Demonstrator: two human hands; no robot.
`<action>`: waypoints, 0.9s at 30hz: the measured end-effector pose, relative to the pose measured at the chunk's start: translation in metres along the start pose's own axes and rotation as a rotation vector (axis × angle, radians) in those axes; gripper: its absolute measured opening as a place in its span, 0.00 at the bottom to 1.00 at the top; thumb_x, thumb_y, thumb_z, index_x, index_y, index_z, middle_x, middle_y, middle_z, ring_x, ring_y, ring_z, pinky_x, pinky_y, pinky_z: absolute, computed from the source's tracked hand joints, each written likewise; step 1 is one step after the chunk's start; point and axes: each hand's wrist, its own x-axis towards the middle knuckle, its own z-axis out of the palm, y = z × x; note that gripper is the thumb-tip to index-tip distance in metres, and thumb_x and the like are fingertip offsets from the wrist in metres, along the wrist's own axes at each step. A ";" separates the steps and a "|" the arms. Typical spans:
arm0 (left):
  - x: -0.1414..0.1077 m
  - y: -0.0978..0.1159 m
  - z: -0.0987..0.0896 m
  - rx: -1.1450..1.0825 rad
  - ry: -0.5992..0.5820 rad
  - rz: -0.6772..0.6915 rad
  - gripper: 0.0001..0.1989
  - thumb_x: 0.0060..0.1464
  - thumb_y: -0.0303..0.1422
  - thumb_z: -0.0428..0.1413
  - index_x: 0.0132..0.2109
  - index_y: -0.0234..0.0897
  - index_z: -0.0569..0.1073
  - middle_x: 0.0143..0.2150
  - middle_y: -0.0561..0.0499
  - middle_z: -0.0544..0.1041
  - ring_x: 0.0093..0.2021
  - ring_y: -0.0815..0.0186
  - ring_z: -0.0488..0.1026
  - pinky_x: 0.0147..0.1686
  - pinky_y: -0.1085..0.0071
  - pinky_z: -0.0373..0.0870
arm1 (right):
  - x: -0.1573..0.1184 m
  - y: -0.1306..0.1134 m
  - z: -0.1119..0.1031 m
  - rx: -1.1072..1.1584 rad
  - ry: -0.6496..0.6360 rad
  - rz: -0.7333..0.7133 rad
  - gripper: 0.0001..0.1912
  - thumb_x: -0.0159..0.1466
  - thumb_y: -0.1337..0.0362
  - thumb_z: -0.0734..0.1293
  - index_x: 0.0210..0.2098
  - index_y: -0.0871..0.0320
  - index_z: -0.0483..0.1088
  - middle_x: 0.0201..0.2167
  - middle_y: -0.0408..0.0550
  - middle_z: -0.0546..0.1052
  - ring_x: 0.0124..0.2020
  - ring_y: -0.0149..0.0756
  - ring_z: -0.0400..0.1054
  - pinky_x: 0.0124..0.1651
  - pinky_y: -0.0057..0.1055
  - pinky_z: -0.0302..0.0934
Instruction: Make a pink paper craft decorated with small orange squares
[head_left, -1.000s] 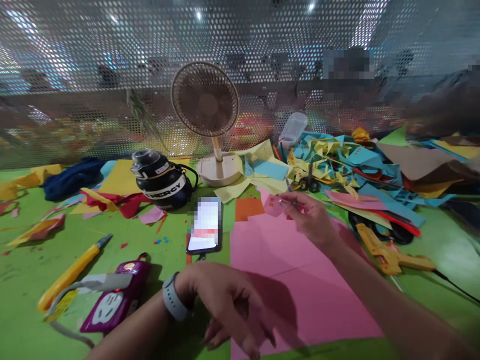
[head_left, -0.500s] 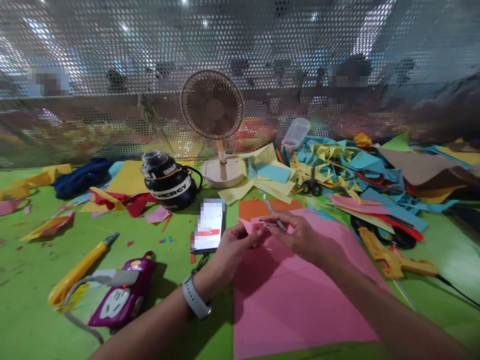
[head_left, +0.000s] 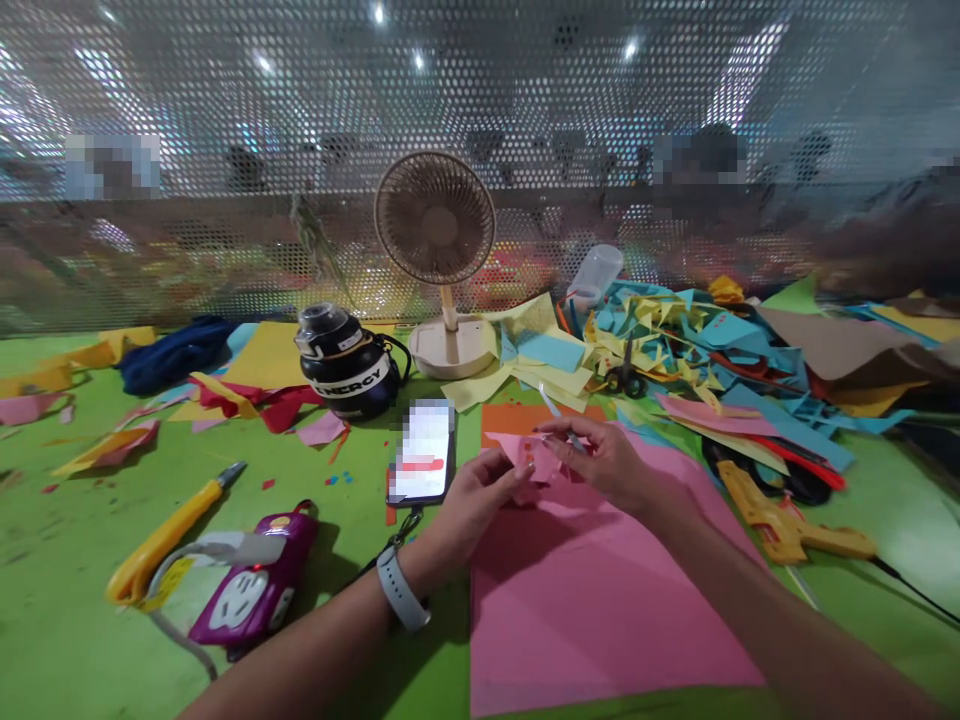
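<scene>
My left hand (head_left: 480, 500) pinches a small folded piece of pink paper (head_left: 538, 460) with small red marks on it. My right hand (head_left: 604, 462) is closed round a slim silver tool (head_left: 551, 402), tweezers by its look, which points up and left from between the fingers. Its fingertips are at the right side of the pink piece; whether they also grip the paper, I cannot tell. Below both hands lies a large pink sheet (head_left: 600, 620), with an orange sheet (head_left: 499, 418) showing past its far edge.
A phone (head_left: 426, 455) lies left of my hands. Farther left are a yellow cutter (head_left: 172, 530) and a purple power strip (head_left: 255, 590). A bottle (head_left: 349, 370) and fan (head_left: 442, 225) stand behind. Right are a yellow glue gun (head_left: 795, 520), scissors (head_left: 626, 378) and paper scraps (head_left: 675, 330).
The pink piece and the silver tool's visible end have shifted slightly right. My fingertips sit farther apart, showing more of the red marks. The whole view has shifted a little.
</scene>
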 end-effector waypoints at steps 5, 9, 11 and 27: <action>0.003 -0.004 -0.004 -0.048 0.050 -0.070 0.19 0.40 0.44 0.69 0.28 0.34 0.74 0.28 0.50 0.79 0.30 0.65 0.77 0.33 0.72 0.72 | 0.002 -0.002 -0.003 -0.082 0.039 -0.056 0.17 0.59 0.55 0.68 0.43 0.57 0.75 0.36 0.49 0.79 0.25 0.32 0.70 0.29 0.30 0.66; 0.006 -0.008 -0.008 -0.094 0.132 -0.096 0.21 0.36 0.45 0.71 0.32 0.34 0.75 0.31 0.49 0.81 0.32 0.63 0.79 0.31 0.71 0.74 | 0.009 -0.008 -0.014 -0.134 0.215 -0.163 0.26 0.57 0.58 0.70 0.54 0.55 0.69 0.47 0.51 0.79 0.49 0.43 0.71 0.52 0.40 0.64; 0.008 -0.009 -0.009 -0.126 0.177 -0.086 0.21 0.36 0.44 0.71 0.33 0.35 0.76 0.32 0.49 0.81 0.36 0.62 0.80 0.31 0.73 0.74 | 0.015 -0.013 -0.022 -0.057 0.293 -0.167 0.25 0.59 0.54 0.69 0.54 0.57 0.69 0.42 0.52 0.80 0.49 0.43 0.72 0.54 0.41 0.63; 0.006 -0.008 -0.006 -0.178 0.206 -0.047 0.17 0.38 0.39 0.71 0.33 0.34 0.76 0.33 0.47 0.81 0.38 0.62 0.80 0.33 0.73 0.75 | -0.048 -0.013 -0.041 -0.153 0.149 -0.077 0.18 0.64 0.50 0.65 0.39 0.58 0.78 0.25 0.46 0.76 0.25 0.32 0.69 0.27 0.27 0.64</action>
